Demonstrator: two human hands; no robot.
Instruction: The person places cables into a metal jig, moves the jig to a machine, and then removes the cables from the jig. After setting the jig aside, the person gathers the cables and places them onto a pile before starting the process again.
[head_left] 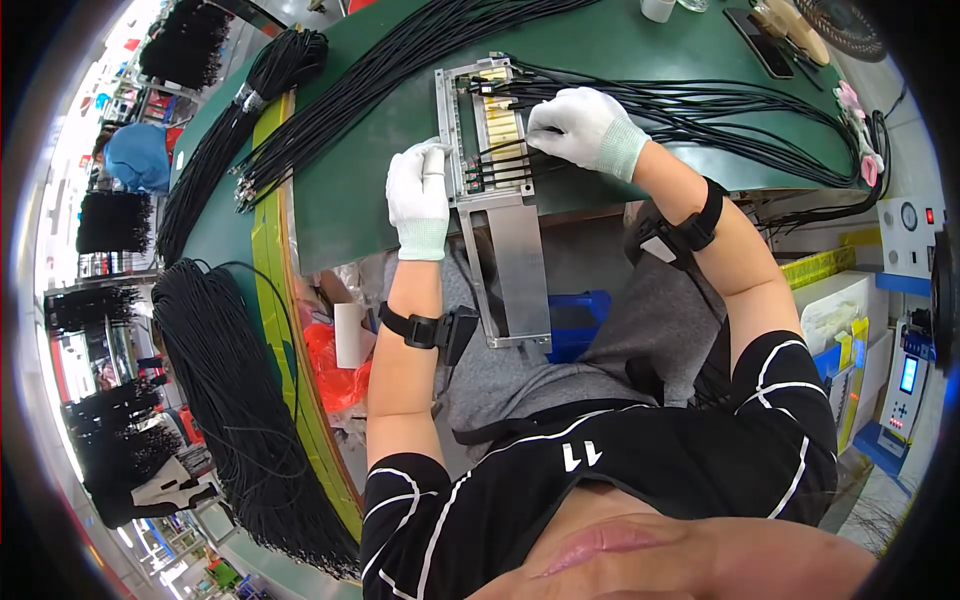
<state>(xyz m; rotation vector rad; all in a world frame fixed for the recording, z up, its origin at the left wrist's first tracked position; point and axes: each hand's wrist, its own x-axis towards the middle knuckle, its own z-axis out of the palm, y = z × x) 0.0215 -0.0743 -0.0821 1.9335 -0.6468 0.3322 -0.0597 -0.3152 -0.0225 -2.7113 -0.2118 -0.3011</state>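
A silver metal fixture [447,130] lies at the table's front edge, with a row of yellowish blocks [500,125] along its middle. Several black cables [500,163] reach into it from the right, their ends side by side on the near part. My right hand [580,125], in a white glove, is closed in a pinch at the fixture's right side on a black cable, its fingertips partly hidden. White-gloved too, my left hand [418,190] has its fingers bent together against the fixture's left rail; what they hold, if anything, is hidden.
More black cables [720,120] spread across the green table [360,150] at right. Large cable bundles [225,400] lie at left beside a yellow strip [270,220]. A metal plate [517,265] juts over my lap. A phone [757,43] and a fan [843,25] stand far right.
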